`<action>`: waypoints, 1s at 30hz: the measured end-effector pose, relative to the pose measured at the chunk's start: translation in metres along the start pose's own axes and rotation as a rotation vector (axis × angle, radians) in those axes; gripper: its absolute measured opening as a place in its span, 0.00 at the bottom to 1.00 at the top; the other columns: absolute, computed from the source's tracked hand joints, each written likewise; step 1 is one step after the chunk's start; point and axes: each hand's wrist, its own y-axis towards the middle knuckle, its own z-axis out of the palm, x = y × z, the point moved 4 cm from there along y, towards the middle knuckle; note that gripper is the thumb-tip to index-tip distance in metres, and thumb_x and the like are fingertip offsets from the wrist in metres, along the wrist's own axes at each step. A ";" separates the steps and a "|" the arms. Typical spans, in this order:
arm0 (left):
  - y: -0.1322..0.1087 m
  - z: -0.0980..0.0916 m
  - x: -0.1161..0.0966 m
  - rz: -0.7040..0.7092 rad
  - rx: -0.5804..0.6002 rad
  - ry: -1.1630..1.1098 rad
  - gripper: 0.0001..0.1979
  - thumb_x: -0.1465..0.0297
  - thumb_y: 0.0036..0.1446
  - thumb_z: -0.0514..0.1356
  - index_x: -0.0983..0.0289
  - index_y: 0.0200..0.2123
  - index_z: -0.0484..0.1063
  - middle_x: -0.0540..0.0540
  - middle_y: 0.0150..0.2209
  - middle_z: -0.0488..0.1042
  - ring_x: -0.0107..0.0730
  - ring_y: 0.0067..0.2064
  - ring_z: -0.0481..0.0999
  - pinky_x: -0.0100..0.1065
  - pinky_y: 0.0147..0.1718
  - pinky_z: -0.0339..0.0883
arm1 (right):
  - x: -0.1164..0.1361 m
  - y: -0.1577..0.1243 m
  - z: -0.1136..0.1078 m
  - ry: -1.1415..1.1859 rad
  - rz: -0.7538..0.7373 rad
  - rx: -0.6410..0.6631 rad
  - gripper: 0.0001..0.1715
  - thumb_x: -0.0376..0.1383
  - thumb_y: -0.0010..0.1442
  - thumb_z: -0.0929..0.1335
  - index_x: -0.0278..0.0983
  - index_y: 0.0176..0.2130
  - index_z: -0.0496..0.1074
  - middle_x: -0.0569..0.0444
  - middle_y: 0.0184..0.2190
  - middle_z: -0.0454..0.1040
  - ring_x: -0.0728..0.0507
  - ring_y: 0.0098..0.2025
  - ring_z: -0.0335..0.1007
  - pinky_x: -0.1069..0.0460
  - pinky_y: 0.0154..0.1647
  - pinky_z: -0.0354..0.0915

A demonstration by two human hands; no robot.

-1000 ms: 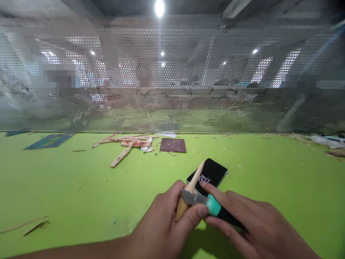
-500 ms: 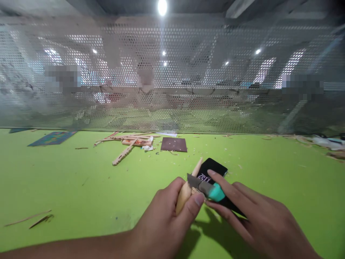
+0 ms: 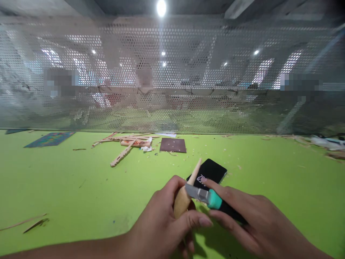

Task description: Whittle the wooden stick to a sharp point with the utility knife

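Wooden stick stood low in centre, above green table, pointed tip angled up and away from body. Left hand closed around thick lower end, likely to steady it against blade. Knife lay across stick near taper; right hand wrapped teal-and-black handle, forefinger along top, probably for control. Black phone lay flat just behind. Wood scraps and brown square sat further back by mesh screen.
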 end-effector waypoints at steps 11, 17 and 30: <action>-0.004 -0.005 -0.015 0.161 -0.061 0.303 0.17 0.57 0.63 0.66 0.63 0.36 0.67 0.45 0.27 0.67 0.24 0.27 0.63 0.26 0.25 0.57 | 0.007 -0.001 0.001 0.034 -0.006 0.049 0.24 0.44 0.77 0.60 0.40 0.67 0.61 0.47 0.44 0.84 0.43 0.37 0.83 0.51 0.33 0.75; -0.004 -0.006 -0.019 0.176 -0.131 0.400 0.18 0.56 0.64 0.65 0.61 0.33 0.65 0.46 0.25 0.66 0.28 0.28 0.64 0.28 0.27 0.56 | 0.012 -0.005 0.004 -0.142 -0.002 -0.025 0.26 0.44 0.77 0.59 0.38 0.68 0.61 0.50 0.39 0.83 0.43 0.30 0.81 0.50 0.26 0.72; 0.001 0.004 -0.001 -0.053 0.018 -0.039 0.23 0.54 0.58 0.69 0.60 0.43 0.62 0.42 0.25 0.67 0.22 0.18 0.67 0.23 0.15 0.65 | -0.009 -0.004 -0.006 -0.166 0.015 -0.111 0.30 0.42 0.75 0.63 0.43 0.72 0.59 0.47 0.47 0.83 0.39 0.35 0.83 0.47 0.32 0.76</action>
